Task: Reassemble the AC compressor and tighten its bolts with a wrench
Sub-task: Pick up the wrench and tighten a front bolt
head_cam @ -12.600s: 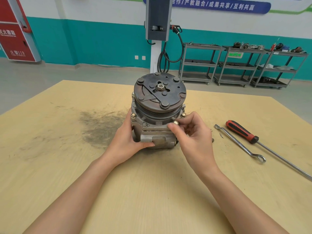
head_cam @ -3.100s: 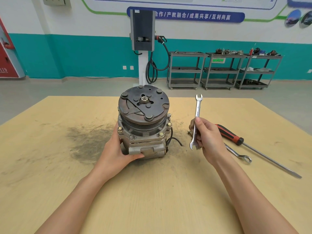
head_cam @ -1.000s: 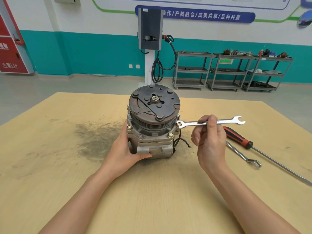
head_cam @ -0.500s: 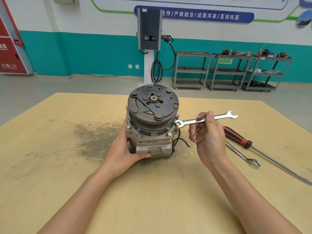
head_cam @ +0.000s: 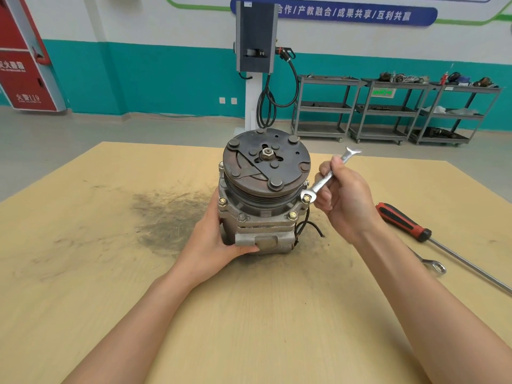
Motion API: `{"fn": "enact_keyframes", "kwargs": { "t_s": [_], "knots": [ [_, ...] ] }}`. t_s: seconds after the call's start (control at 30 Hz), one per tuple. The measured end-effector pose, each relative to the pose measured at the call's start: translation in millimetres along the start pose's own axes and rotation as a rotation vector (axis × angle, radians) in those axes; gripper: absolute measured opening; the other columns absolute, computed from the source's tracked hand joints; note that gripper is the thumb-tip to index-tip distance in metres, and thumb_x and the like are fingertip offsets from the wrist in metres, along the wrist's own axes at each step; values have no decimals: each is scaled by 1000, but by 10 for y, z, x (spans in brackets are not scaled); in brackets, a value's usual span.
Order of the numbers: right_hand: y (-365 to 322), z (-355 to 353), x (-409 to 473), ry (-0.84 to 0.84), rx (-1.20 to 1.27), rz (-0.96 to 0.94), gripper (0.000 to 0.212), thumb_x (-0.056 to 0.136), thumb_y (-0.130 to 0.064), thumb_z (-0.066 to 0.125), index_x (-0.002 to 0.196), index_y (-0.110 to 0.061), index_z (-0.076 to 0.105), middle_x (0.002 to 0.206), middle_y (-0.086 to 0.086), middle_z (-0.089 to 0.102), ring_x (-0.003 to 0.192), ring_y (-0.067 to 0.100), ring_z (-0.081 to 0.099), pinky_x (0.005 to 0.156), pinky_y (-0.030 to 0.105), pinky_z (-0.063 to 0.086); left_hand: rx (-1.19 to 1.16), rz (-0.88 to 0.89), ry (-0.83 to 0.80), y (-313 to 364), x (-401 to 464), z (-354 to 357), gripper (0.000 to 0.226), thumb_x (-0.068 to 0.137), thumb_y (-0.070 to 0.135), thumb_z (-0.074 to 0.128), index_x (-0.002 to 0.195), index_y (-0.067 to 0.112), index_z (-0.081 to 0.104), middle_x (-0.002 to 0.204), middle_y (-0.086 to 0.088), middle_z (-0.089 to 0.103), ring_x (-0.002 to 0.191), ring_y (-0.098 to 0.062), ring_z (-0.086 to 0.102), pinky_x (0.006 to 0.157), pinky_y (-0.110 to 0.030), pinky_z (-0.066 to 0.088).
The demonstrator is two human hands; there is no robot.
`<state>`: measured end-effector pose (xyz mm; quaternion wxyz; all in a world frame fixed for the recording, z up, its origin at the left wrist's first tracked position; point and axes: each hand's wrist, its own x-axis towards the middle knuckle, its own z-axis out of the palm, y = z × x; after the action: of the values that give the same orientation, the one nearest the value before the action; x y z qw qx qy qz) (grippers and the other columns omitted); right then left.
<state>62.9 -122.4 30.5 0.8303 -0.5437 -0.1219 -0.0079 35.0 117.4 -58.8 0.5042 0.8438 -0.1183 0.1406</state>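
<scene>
Left hand point(head_cam: 213, 245) grips compressor point(head_cam: 263, 195) | right hand point(head_cam: 346, 200) grips wrench point(head_cam: 324, 180) on bolt point(head_cam: 305, 198)

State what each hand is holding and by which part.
The right hand grips the wrench by its shank, ring end on a bolt. The left hand holds the compressor by its lower body.

- wooden table point(head_cam: 83, 273), dark smudge point(head_cam: 169, 217) left of centre
- compressor point(head_cam: 263, 206) upright mid-table
- red-handled screwdriver point(head_cam: 401, 221) and ring spanner point(head_cam: 433, 264) at right
</scene>
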Motion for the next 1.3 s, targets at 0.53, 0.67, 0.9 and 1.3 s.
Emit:
{"fn": "enact_keyframes", "kwargs": {
  "t_s": [0.53, 0.67, 0.9, 1.3],
  "knots": [
    [272, 37, -405, 333, 98, -315, 43, 105, -24, 35, 70, -19, 59, 39, -1, 38, 37, 12, 29, 41, 21, 25, -42, 0, 2, 69, -35, -11, 107, 48, 61, 81, 138, 23, 36, 111, 52, 50, 106, 27, 47, 76, 5, 37],
    [198, 27, -394, 267, 163, -275, 39, 105, -25, 35, 74, -16, 56, 43, -1, 43, 38, 13, 33, 42, 20, 28, -40, 3, 3, 73, -33, -6, 105, 49, 58, 83, 137, 27, 34, 111, 53, 50, 105, 29, 46, 76, 6, 36],
    [7, -44, -393, 150, 225, -237, 37, 104, -29, 34, 75, -15, 53, 44, 0, 43, 38, 13, 33, 44, 21, 28, -10, 0, 7, 35, -25, 3, 101, 58, 34, 91, 141, 22, 35, 110, 51, 52, 105, 28, 47, 77, 6, 37],
    [57, 73, -538, 27, 10, -305, 37, 96, -30, 40, 67, -23, 62, 45, 2, 49, 37, 13, 38, 38, 19, 30, -28, -23, 4, 73, -33, -13, 109, 45, 67, 78, 135, 22, 37, 108, 54, 50, 103, 31, 45, 76, 7, 35]
  ]
}}
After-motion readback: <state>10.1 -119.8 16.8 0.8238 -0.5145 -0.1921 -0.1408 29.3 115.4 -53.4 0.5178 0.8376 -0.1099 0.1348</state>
